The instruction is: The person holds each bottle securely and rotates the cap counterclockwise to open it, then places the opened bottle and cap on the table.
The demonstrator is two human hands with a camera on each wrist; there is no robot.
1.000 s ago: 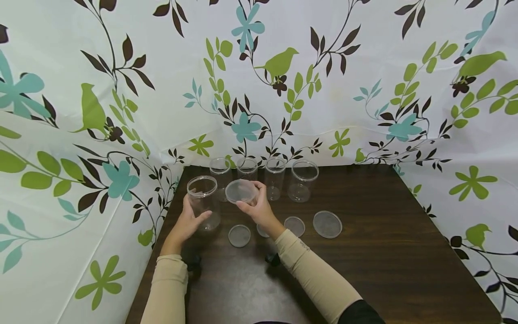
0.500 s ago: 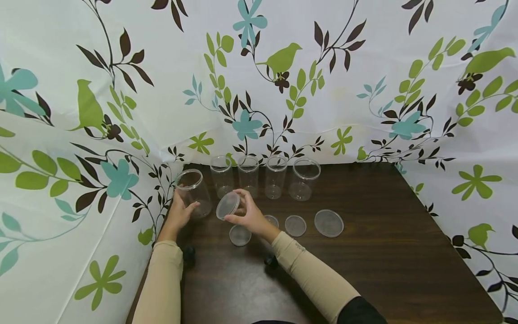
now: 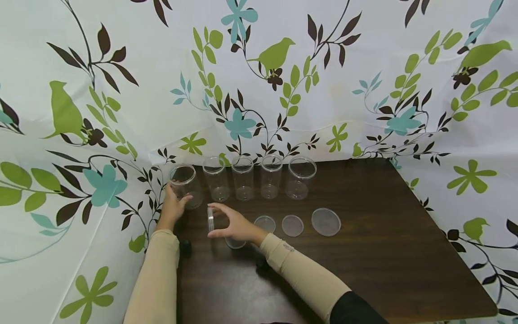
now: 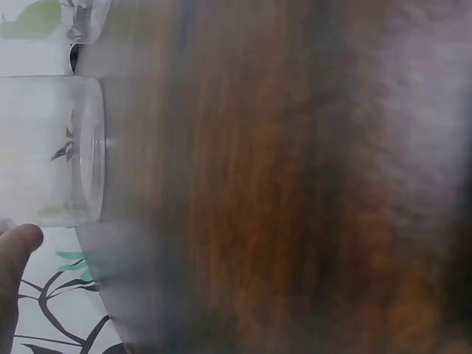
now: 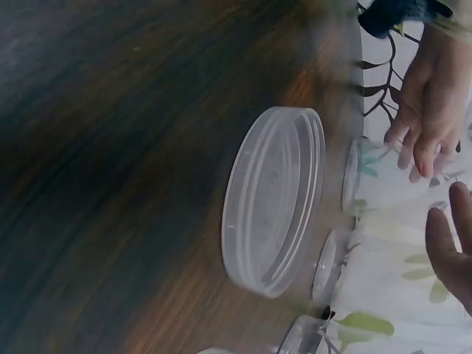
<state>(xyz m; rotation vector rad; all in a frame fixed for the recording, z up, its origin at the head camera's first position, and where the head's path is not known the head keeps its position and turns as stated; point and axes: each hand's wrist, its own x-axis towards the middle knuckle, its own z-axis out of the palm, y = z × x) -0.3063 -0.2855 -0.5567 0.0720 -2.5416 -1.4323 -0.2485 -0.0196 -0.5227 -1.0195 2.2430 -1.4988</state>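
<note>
My left hand (image 3: 173, 206) holds a clear plastic jar (image 3: 193, 183), lidless and upright at the left end of the back row. In the left wrist view its thumb tip lies at the side of that jar (image 4: 55, 147), low down. My right hand (image 3: 236, 225) pinches a round clear lid (image 3: 211, 219) by its edges between thumb and fingertips. The lid is upright, edge-on to the head camera, in front of the jars. Below this hand another clear lid (image 3: 235, 243) rests on the table; the right wrist view shows a raised-rim lid (image 5: 254, 199) near the fingers.
Several lidless clear jars (image 3: 244, 182) stand in a row along the back edge of the dark wood table (image 3: 364, 270). Round lids (image 3: 292, 226) lie in front of them, the largest lid (image 3: 326, 222) at the right. Patterned cloth (image 3: 323, 90) hangs behind and at both sides.
My left hand has moved the jar back and left into line with the row. My right hand has lowered its lid leftward and turned it from facing up to edge-on.
</note>
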